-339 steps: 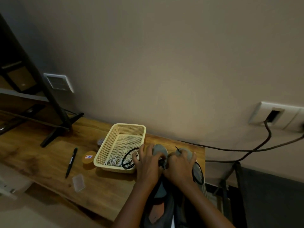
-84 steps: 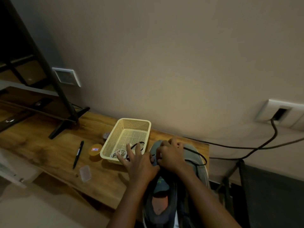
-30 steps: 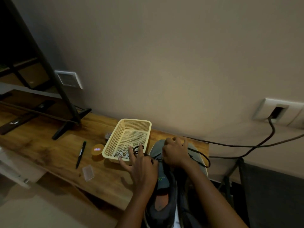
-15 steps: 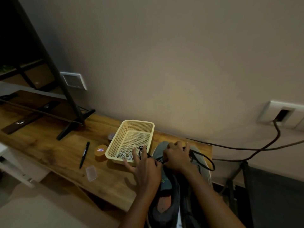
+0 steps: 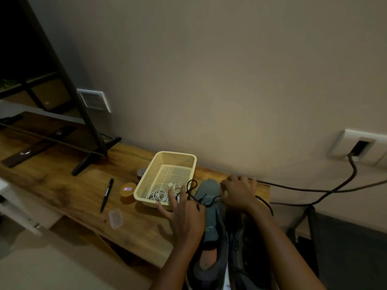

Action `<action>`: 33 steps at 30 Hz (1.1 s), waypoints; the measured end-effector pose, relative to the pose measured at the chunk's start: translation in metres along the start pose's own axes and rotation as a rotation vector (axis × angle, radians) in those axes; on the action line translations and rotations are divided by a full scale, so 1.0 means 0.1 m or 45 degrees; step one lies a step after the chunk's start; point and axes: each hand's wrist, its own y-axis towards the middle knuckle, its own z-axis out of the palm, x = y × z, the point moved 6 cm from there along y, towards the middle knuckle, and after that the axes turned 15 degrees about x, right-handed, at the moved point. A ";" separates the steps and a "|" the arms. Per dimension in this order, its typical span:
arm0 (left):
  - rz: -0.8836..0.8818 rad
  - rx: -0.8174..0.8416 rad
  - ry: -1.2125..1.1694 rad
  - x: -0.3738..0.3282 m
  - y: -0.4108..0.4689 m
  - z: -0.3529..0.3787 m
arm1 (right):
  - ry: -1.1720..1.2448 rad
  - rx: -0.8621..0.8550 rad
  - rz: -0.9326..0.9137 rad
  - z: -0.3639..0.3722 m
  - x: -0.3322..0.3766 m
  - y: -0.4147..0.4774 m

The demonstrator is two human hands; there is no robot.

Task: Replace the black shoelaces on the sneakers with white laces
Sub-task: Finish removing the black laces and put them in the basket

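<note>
The left hand is seen from the back, laid beside the tongue of the grey sneaker. Three of its fingers are spread wide and reach over the near rim of the basket. Its index finger and thumb are tucked at the sneaker's side, where the black lace meets the hand. Whether the lace is pinched there cannot be told. From that point the lace is drawn across the sneaker's front, and a loop of it is raised over the basket's near corner.

The right hand is held knuckles up with fingers curled, set down over the front of the second sneaker, which is largely covered by the hand and forearm. What is gripped under the palm cannot be told. A further black strand curves out beside the right wrist.

Both sneakers are laid side by side with toes towards the wall, at the right end of the worktop. The white laces are heaped in the near end of the basket, just left of the grey sneaker.

Left of the basket, an orange tin is found touching or just beside it. A pen lies further left, and a clear case nearer the edge. A black stand occupies the far left. A cable is run along the wall from a socket.
</note>
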 end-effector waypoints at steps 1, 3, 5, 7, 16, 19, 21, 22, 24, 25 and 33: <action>0.003 0.003 0.004 0.00 0.00 0.00 | 0.012 -0.022 -0.049 0.03 0.09 0.02; 0.010 0.001 0.000 0.00 -0.01 -0.01 | -0.009 -0.004 -0.098 0.13 0.23 0.07; 0.021 -0.003 -0.018 0.00 -0.01 -0.01 | -0.065 -0.007 -0.094 0.21 0.29 0.10; 0.024 0.006 -0.019 0.01 -0.01 0.00 | -0.117 -0.049 -0.085 0.22 0.30 0.10; -0.008 -0.016 -0.031 0.00 -0.02 -0.02 | -0.057 0.044 0.050 -0.07 -0.08 -0.02; -0.003 0.002 -0.026 0.00 -0.01 -0.01 | -0.052 0.002 0.081 -0.02 -0.05 0.00; 0.002 0.013 -0.027 -0.01 0.00 0.00 | -0.048 -0.077 -0.007 0.01 0.09 0.03; 0.005 0.016 -0.028 -0.01 0.00 0.00 | -0.061 -0.077 -0.047 0.04 0.16 0.05; 0.012 0.016 -0.041 0.00 0.00 0.00 | -0.104 -0.023 -0.070 0.14 0.25 0.07; 0.012 0.012 -0.047 0.00 0.00 0.00 | -0.126 -0.006 -0.066 0.18 0.28 0.08; -0.045 -0.069 -0.037 0.00 -0.04 -0.02 | 0.041 -0.025 0.002 -0.15 -0.05 -0.06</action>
